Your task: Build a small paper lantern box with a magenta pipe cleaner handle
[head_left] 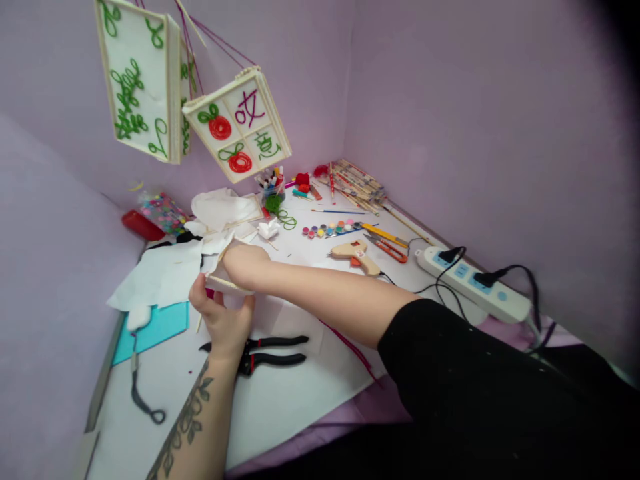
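Note:
My left hand [223,323] grips the near side of a small open box [229,285] with pale, stick-like edges, thumb and fingers spread along its rim. My right hand [246,265] reaches down into the box from the right; its fingers are hidden inside, so what they hold cannot be made out. A bit of magenta shows beneath the box's near edge. White paper [163,273] lies beside the box on the left. Black pliers-like cutters [275,351] with red bands lie just right of my left wrist.
Two decorated lanterns [237,127] hang at the upper left. Behind my right arm are a glue gun [355,255], scissors [387,248], a yellow cutter [385,235], paint pots [330,230] and a pen cup [273,190]. A power strip [475,283] with cables lies right. A turquoise board [160,330] lies left.

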Demonstrator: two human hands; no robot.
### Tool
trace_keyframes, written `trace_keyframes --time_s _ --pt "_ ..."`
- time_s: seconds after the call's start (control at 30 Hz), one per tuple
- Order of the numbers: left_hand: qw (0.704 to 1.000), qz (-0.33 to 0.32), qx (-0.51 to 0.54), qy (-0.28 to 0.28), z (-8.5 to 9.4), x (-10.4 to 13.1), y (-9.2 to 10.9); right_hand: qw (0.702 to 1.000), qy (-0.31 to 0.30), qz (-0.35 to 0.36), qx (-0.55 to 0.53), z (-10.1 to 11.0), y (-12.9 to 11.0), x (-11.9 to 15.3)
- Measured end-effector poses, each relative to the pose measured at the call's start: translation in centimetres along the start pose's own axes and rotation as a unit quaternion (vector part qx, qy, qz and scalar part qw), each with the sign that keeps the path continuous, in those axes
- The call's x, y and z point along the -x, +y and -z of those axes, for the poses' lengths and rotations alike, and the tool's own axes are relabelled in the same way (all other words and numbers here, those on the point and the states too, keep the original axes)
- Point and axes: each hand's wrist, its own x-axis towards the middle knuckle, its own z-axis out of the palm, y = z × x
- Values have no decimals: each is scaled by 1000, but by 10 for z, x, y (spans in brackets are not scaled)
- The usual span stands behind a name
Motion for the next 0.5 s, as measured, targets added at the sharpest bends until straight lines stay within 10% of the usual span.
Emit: trace_keyframes --time_s 0.5 --pt "1000 -8 -5 -10 0 0 1 999 -7 -32 5 12 -4 12"
